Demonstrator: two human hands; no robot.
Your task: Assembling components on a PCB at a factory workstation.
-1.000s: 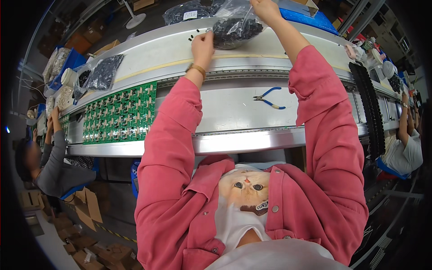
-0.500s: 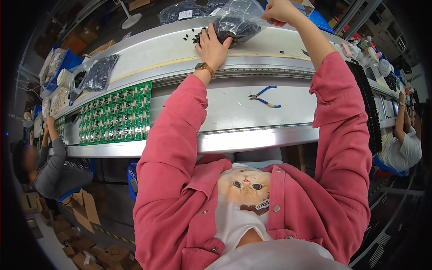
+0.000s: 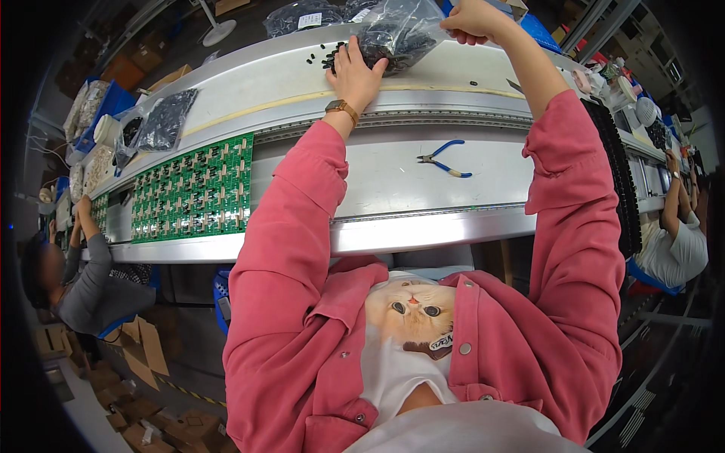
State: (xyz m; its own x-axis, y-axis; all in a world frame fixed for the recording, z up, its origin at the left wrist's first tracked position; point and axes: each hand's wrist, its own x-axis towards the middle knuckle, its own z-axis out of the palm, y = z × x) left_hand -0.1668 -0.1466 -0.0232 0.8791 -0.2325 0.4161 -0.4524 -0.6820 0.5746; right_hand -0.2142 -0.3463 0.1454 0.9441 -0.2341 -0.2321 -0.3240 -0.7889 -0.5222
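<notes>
A clear plastic bag (image 3: 406, 35) of small black parts lies tilted on the far ledge of the bench. My right hand (image 3: 476, 23) is closed on its right side, lifting the plastic. At the bag's left end my left hand (image 3: 355, 78) rests with fingers stretched out, thumb against the bag. Loose black parts (image 3: 330, 57) are heaped beside and partly under these fingers; what lies beneath the palm is hidden. Blue-handled side cutters (image 3: 447, 160) lie on the lower track in front of me, apart from both hands.
A green circuit board panel (image 3: 194, 189) sits in the track at left. Another bag of dark parts (image 3: 168, 121) lies on the ledge behind it. Black slotted strips (image 3: 612, 174) stand by my right arm. Other people work at the far left (image 3: 98, 279) and far right (image 3: 676, 245).
My left hand has shifted very slightly up and left against the loose parts. The right hand has moved slightly, still gripping the bag. The cutters have not moved.
</notes>
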